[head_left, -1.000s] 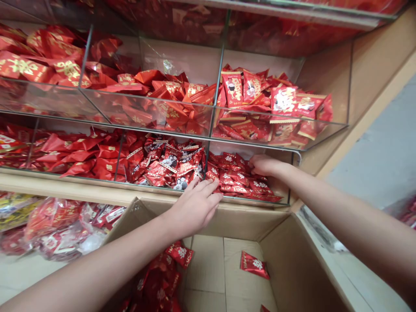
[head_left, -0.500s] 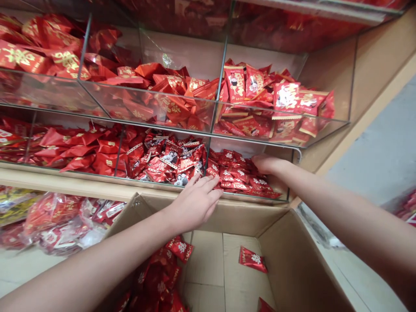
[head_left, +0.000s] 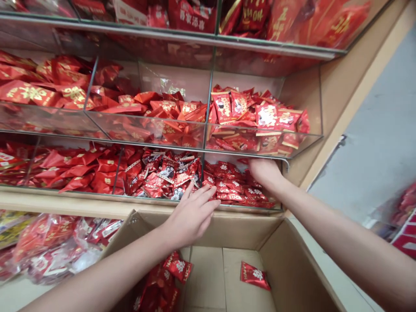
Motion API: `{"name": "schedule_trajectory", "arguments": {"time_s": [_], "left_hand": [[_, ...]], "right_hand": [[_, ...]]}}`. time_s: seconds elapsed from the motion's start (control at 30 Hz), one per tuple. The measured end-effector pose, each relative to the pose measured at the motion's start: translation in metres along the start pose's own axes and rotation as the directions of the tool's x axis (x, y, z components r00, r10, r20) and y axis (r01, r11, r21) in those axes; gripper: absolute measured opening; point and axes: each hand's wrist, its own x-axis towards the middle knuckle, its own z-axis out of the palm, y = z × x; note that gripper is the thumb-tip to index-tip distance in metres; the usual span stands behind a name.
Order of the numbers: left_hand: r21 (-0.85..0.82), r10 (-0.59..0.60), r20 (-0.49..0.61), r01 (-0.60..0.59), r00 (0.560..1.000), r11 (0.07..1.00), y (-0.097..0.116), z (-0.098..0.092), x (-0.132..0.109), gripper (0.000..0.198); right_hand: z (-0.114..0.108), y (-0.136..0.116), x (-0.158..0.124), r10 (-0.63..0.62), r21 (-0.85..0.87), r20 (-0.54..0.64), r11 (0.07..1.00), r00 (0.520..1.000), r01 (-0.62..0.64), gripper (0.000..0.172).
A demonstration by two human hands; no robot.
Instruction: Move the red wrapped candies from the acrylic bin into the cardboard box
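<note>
My left hand [head_left: 191,213] lies flat with fingers stretched out against the front glass edge of the lowest right bin [head_left: 279,182], at the pile of small red snowflake-print packets [head_left: 229,184]. My right hand [head_left: 264,170] reaches into the same bin from the right, resting on the packets; its fingers are hidden behind the glass shelf edge. Below both hands stands an open cardboard box [head_left: 240,227] with more of the same red packets [head_left: 255,275] lying loose on its bottom.
Glass shelves hold several bins of red wrapped sweets: portrait-print packets [head_left: 169,171], plain red ones [head_left: 78,167], and gold-lettered ones above [head_left: 260,117]. Clear bags of red sweets [head_left: 55,242] lie at the lower left. A wooden frame [head_left: 344,104] borders the shelves on the right.
The view has tilted up, showing one more shelf at the top. My left hand stays at the bin's front edge; my right hand has pushed slightly further into the bin.
</note>
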Motion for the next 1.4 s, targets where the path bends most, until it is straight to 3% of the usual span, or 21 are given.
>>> {"name": "schedule_trajectory", "arguments": {"time_s": [0.07,0.1,0.13,0.17,0.23,0.3,0.33,0.37,0.43,0.5,0.53,0.63,0.73,0.83,0.93,1.0,1.13,1.2,1.27,1.33,1.4], "left_hand": [[-0.286,-0.08,-0.058,0.06,0.995,0.956,0.006,-0.001,0.002,0.031],[-0.48,-0.186,-0.038,0.145,0.982,0.865,0.012,-0.003,0.004,0.033],[-0.673,-0.327,0.04,0.267,0.944,0.69,0.018,-0.004,0.007,0.037],[-0.817,-0.433,0.168,0.371,0.885,0.441,0.024,-0.007,0.009,0.041],[-0.908,-0.46,0.38,0.419,0.803,-0.019,0.035,-0.012,0.015,0.042],[-0.908,-0.475,0.42,0.349,0.774,-0.233,0.04,-0.016,0.018,0.034],[-0.914,-0.507,0.404,0.311,0.762,-0.261,0.04,-0.017,0.018,0.031],[-0.923,-0.542,0.384,0.286,0.748,-0.26,0.04,-0.017,0.017,0.032],[-0.939,-0.585,0.345,0.262,0.734,-0.225,0.036,-0.016,0.015,0.04],[-0.953,-0.585,0.303,0.233,0.752,-0.194,0.033,-0.013,0.013,0.049],[-0.957,-0.577,0.291,0.223,0.763,-0.187,0.032,-0.012,0.013,0.051],[-0.955,-0.552,0.296,0.232,0.779,-0.185,0.031,-0.007,0.013,0.05],[-0.941,-0.545,0.337,0.292,0.768,-0.17,0.03,-0.007,0.013,0.042],[-0.907,-0.515,0.402,0.406,0.757,-0.112,0.025,-0.01,0.013,0.022],[-0.9,-0.533,0.378,0.436,0.757,-0.018,0.021,-0.012,0.011,0.015],[-0.91,-0.552,0.345,0.415,0.759,0.002,0.022,-0.013,0.011,0.015],[-0.925,-0.552,0.359,0.366,0.753,-0.101,0.026,-0.013,0.012,0.017],[-0.921,-0.555,0.375,0.367,0.743,-0.131,0.027,-0.013,0.013,0.018],[-0.908,-0.58,0.401,0.393,0.709,-0.147,0.026,-0.011,0.013,0.019],[-0.888,-0.603,0.44,0.424,0.666,-0.18,0.025,-0.008,0.011,0.02],[-0.868,-0.594,0.481,0.443,0.644,-0.224,0.026,-0.005,0.011,0.021]], "right_hand": [[-0.011,-0.003,-0.028,-0.004,0.019,-0.104,1.0,0.995,0.005,0.032],[-0.016,-0.006,-0.044,-0.035,0.054,-0.144,0.998,0.989,0.043,0.031],[-0.021,-0.009,-0.061,-0.118,0.096,-0.192,0.986,0.974,0.138,0.031],[-0.026,-0.014,-0.078,-0.217,0.136,-0.253,0.957,0.943,0.257,0.03],[-0.032,-0.023,-0.109,-0.404,0.182,-0.363,0.853,0.84,0.489,0.027],[-0.034,-0.032,-0.129,-0.525,0.237,-0.447,0.711,0.724,0.662,0.022],[-0.034,-0.036,-0.135,-0.544,0.293,-0.479,0.641,0.689,0.71,0.021],[-0.032,-0.039,-0.138,-0.523,0.383,-0.503,0.578,0.688,0.72,0.022],[-0.026,-0.046,-0.137,-0.363,0.652,-0.482,0.46,0.798,0.603,0.026],[-0.02,-0.053,-0.131,-0.177,0.9,-0.286,0.287,0.942,0.327,0.026],[-0.018,-0.055,-0.127,-0.133,0.965,-0.154,0.192,0.979,0.178,0.025],[-0.013,-0.061,-0.118,-0.201,0.994,0.103,0.042,0.974,-0.097,0.02],[-0.011,-0.061,-0.115,-0.258,0.99,0.138,0.069,0.956,-0.124,0.021],[-0.012,-0.057,-0.119,-0.256,0.983,0.083,0.183,0.963,-0.036,0.02],[-0.014,-0.055,-0.124,-0.283,0.968,0.028,0.245,0.959,0.044,0.019],[-0.016,-0.056,-0.127,-0.296,0.975,0.024,0.216,0.955,0.042,0.019],[-0.018,-0.059,-0.128,-0.259,0.998,0.059,0.031,0.964,-0.053,0.02],[-0.016,-0.057,-0.127,-0.262,0.997,0.074,0.001,0.962,-0.077,0.021],[-0.015,-0.054,-0.128,-0.276,0.996,0.03,0.092,0.961,-0.004,0.017],[-0.016,-0.049,-0.13,-0.333,0.931,-0.127,0.285,0.934,0.228,0.028],[-0.02,-0.046,-0.132,-0.456,0.704,-0.316,0.475,0.832,0.528,0.038]]}}
